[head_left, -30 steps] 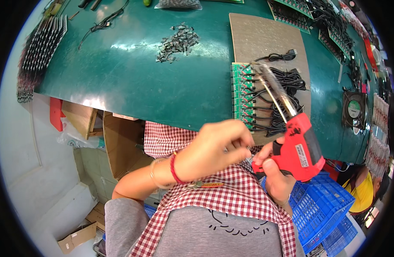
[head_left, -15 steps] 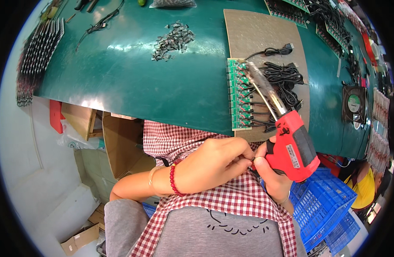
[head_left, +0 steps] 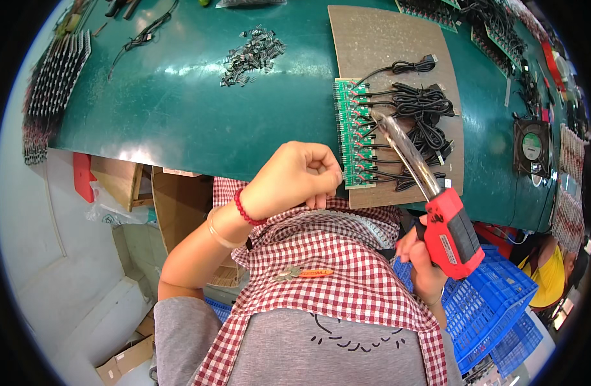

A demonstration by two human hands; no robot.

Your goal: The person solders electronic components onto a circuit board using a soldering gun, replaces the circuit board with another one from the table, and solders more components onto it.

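Observation:
My left hand [head_left: 303, 175], with a red bead bracelet, has its fingers curled in by the lower left edge of a green circuit board strip [head_left: 354, 138]. Whatever its fingertips may pinch is too small to make out. In my right hand [head_left: 427, 269] is a red and black soldering gun [head_left: 451, 235], its long metal barrel slanting up and left. The gun's tip lies over the right side of the board strip. Black cables [head_left: 424, 106], bundled in coils, run from the strip to the right across a brown board [head_left: 385, 45].
A heap of small black pin parts [head_left: 254, 56] lies on the green table [head_left: 180, 116]. Stacked boards [head_left: 54, 96] stand far left, and a fan [head_left: 532, 148] far right. Blue crates [head_left: 485, 309] are below right. A person in yellow [head_left: 547, 276] is beyond.
My hands have parted: the left moved up and left to the strip's edge, while the right, with the soldering gun, shifted slightly down. The gun's tip is lower on the strip.

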